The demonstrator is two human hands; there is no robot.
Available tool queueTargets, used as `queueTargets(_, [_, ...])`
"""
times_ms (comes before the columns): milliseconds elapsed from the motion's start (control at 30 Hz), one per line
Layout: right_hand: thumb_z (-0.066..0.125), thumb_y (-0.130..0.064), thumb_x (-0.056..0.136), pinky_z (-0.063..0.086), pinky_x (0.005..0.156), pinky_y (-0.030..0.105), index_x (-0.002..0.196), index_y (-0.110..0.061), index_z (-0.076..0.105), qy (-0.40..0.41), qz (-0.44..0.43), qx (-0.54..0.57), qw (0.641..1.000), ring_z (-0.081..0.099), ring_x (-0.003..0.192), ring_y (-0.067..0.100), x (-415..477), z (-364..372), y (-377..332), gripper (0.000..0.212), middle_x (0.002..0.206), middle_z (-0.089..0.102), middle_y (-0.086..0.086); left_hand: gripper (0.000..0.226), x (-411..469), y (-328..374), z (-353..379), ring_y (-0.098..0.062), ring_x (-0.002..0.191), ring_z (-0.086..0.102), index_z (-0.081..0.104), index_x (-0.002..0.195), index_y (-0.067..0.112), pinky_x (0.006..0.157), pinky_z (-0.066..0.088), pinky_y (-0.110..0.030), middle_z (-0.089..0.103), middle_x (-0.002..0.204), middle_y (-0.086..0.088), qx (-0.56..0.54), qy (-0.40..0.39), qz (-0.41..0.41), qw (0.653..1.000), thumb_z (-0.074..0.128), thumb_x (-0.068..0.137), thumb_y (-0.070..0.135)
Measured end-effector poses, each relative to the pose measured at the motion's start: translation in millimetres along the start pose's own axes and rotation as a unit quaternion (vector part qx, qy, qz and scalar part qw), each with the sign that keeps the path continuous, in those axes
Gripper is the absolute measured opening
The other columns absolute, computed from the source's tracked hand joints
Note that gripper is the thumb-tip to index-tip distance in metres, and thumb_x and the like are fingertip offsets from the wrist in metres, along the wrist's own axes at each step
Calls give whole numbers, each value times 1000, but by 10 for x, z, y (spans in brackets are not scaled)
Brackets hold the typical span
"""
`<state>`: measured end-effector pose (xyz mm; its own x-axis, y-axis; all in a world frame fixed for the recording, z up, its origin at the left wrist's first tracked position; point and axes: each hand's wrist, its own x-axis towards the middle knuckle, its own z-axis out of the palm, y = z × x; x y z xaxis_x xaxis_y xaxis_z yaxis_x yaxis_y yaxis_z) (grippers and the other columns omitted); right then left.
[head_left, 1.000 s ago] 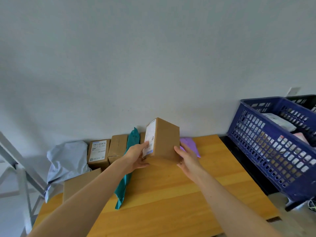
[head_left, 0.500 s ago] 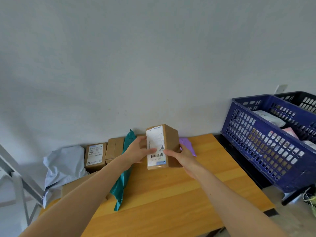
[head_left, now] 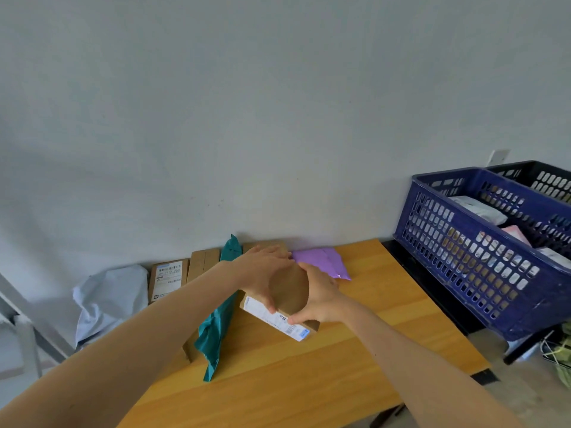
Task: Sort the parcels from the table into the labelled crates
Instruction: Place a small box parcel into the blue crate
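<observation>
Wooden table [head_left: 309, 381]: runs from near left to far right, against a pale wall.

Blue crate [head_left: 463, 257]: right of the table, off its far right corner, slotted sides. Holds a white parcel [head_left: 479, 208] and a pink parcel [head_left: 516, 234]. Crate label not legible.

Black crate [head_left: 543, 180]: directly behind the blue one, touching or just beside it. Contents not visible.

Grey mailer bag [head_left: 108, 298]: crumpled, far left end of the table.

Teal mailer [head_left: 216, 329]: long, lying near-to-far, left of centre, its near part draped over a flat brown box [head_left: 190, 347].

Cardboard box [head_left: 289, 291], the parcel in hand: held tilted above the table's middle, white barcode label [head_left: 275, 319] on its lower near face.

Purple mailer [head_left: 321, 262]: flat on the table, just beyond the held box.

Two small brown boxes at the far wall: one labelled [head_left: 168, 279], one plain [head_left: 202, 264] to its right.

Left hand [head_left: 262, 273]: fingers wrapped over the held box's left side. Right hand [head_left: 321, 298]: grasping its right side, thumb on the label edge.
</observation>
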<state>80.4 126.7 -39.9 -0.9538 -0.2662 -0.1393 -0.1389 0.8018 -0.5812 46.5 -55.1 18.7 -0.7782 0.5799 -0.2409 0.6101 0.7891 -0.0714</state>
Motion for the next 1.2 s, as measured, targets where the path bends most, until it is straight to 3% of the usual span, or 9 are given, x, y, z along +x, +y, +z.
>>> queueTargets(167, [84,-55,45,22,109,33,148,-30,14,-19,-24,-32,999,25,136,20,6,-21,51,126,141,31,-7,112,64,63,18,-23,135,37,32,144,25,112,32,-43,38,148,3,8,-28,24,999,86,50,57])
queueTargets(333, [83,-54,52,15,114,34,151,-28,8,-12,-33,-34,999,16,140,19,26,60,62,127,149,22,-7,110,77,0,70,-21,124,46,32,141,27,103,42,-39,43,139,6,0,-15,21,1000,86,49,56])
queueTargets(567, [81,-56,62,9,120,39,154,-22,-1,135,-9,58,989,-2,148,15,159,-24,-35,127,161,-3,-4,91,26,-219,108,-20,112,53,44,129,21,94,47,-33,54,120,4,-108,64,-88,988,78,55,61])
queueTargets(633, [80,-52,68,13,120,38,154,-17,0,176,1,151,973,1,148,15,172,-75,-55,122,161,0,-2,93,-27,-300,108,-21,117,52,41,138,20,99,45,-34,52,128,2,-297,95,-146,939,80,61,57])
queueTargets(700, [80,-43,74,23,118,35,153,-12,9,193,16,252,948,17,145,16,182,-118,-98,111,158,16,1,91,-82,-362,92,-21,117,51,39,141,26,97,48,-39,50,131,-1,-502,125,-195,834,82,64,50])
queueTargets(800, [74,-31,83,42,106,36,148,-14,31,143,33,391,908,43,133,18,175,-166,-200,80,150,40,2,78,-87,-386,73,-23,113,55,42,134,34,82,52,-38,56,126,-3,-641,144,-221,721,81,68,47])
queueTargets(933, [66,-16,90,58,84,40,135,-23,49,102,19,521,847,64,110,15,126,-237,-320,48,125,64,-4,87,-96,-355,56,-22,110,59,44,135,34,78,54,-40,62,120,0,-697,139,-202,674,82,59,53])
queueTargets(1067, [64,-14,91,49,88,64,139,-27,47,124,24,496,859,66,106,23,76,-315,-320,53,118,66,-9,97,-77,-288,39,-23,106,64,48,133,39,85,55,-48,70,111,1,-731,138,-161,648,84,44,55])
queueTargets(1200, [65,-5,88,49,84,66,142,-27,42,131,22,515,847,69,100,23,-7,-386,-191,63,114,68,-6,77,25,-176,-13,-22,97,70,53,132,35,80,59,-45,73,107,0,-747,139,-126,637,85,63,35])
